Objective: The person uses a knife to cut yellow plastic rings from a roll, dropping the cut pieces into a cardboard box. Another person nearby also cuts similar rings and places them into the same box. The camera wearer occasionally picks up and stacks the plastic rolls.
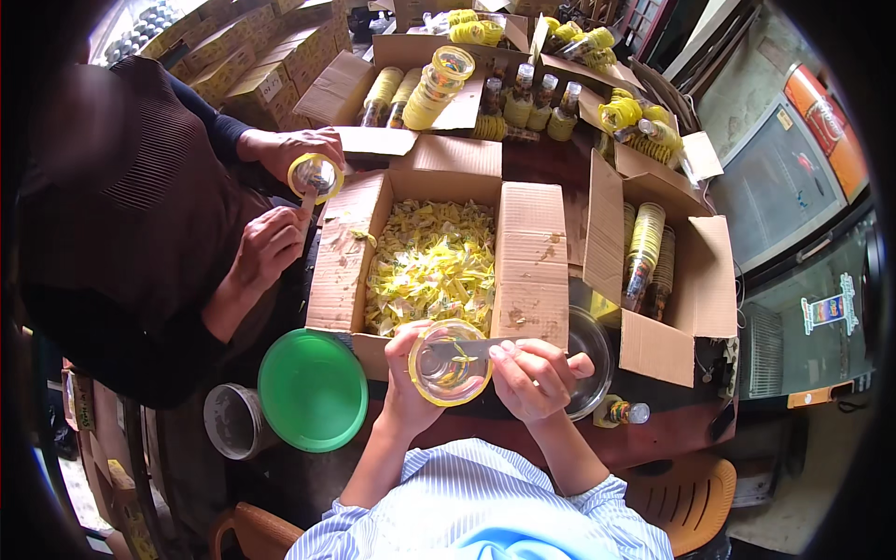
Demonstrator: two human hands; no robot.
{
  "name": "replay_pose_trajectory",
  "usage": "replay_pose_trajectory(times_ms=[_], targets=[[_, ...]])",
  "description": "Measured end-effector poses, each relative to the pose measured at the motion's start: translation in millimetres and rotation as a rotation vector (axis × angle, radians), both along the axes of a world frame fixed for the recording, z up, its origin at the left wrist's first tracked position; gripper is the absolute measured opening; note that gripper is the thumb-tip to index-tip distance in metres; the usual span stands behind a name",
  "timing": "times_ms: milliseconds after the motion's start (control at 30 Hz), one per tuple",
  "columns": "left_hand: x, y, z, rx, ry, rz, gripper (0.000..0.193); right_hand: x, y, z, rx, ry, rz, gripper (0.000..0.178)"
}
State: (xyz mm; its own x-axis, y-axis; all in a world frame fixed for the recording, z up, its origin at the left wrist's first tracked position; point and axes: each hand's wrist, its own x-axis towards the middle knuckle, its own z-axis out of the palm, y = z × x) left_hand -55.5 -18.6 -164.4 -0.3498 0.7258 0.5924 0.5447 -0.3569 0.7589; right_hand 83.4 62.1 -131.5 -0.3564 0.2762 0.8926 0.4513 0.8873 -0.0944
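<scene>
My left hand [401,362] is closed on the side of a clear round cup [439,390] with a yellow rim, its open mouth facing up. My right hand [534,379] pinches a thin, flat, greyish blade [477,350] that lies across the cup's mouth; its handle, if any, is hidden by the fingers. A narrow green and yellow sliver shows near the blade's edge. Just beyond both hands stands an open cardboard box [530,261] heaped with yellow and clear plastic scraps [431,261].
At the left a co-worker's hands [266,245] hold a similar cup [315,177] and flat blade. A green basin [313,390] and a whitish bucket [233,422] stand at lower left. Boxes of stacked yellow-rimmed cups [646,241] are at right and back. A small bottle [621,412] lies by my right forearm.
</scene>
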Motion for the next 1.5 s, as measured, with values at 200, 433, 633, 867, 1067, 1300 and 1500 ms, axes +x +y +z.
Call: replay_pose_trajectory(times_ms=[200,433,633,867,1067,1300,1500], targets=[[2.8,-1.1,3.8,-0.028,-0.068,-0.032,0.085,0.4,1.5,-0.8,0.006,0.004,0.004,0.015],[2.6,-0.9,-1.7,-0.033,-0.17,-0.062,0.088,5.0,-0.1,-1.9,-0.033,0.031,0.018,0.017],[0.1,-0.2,-3.3,-0.061,-0.095,-0.073,0.089,0.5,3.7,1.0,-0.054,0.027,0.033,0.021],[-0.3,0.6,-4.1,-0.048,-0.178,-0.104,0.09,3.0,4.2,1.9,-0.052,0.03,0.04,0.016],[-3.8,5.8,5.9,-0.039,-0.007,-0.062,0.092,2.5,6.4,3.7,-0.03,0.024,0.04,0.015],[-6.6,12.2,11.2,-0.032,0.007,-0.115,0.092,0.2,13.8,5.6,-0.009,0.025,0.018,0.014],[-8.5,18.5,14.0,-0.028,0.011,-0.132,0.092,2.7,11.6,8.4,-0.017,0.039,-0.001,0.014]])
